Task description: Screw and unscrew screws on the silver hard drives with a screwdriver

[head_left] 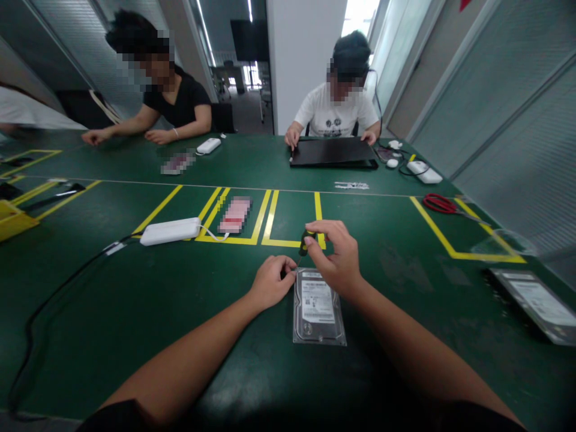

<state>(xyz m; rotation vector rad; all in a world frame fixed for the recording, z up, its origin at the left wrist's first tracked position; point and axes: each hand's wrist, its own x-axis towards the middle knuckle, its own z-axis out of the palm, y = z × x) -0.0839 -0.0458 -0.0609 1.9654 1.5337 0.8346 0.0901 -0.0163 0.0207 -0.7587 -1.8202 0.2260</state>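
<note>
A hard drive [318, 306] lies label side up on the green table in front of me. My right hand [338, 255] is closed on the dark handle of a screwdriver [304, 243], gripped between thumb and fingers. The screwdriver stands tilted, its thin shaft pointing down at the drive's far left corner. At that same corner is my left hand [273, 281], its thumb and forefinger curled together close to the screwdriver's tip. Whatever those fingertips pinch is too small to make out.
A second hard drive [537, 303] lies at the right, with red-handled scissors [438, 204] beyond it. A white power strip [171, 231] and a phone [235, 215] are at the left. Across the table, one person handles a black panel [333, 152]; another person [180, 105] sits left.
</note>
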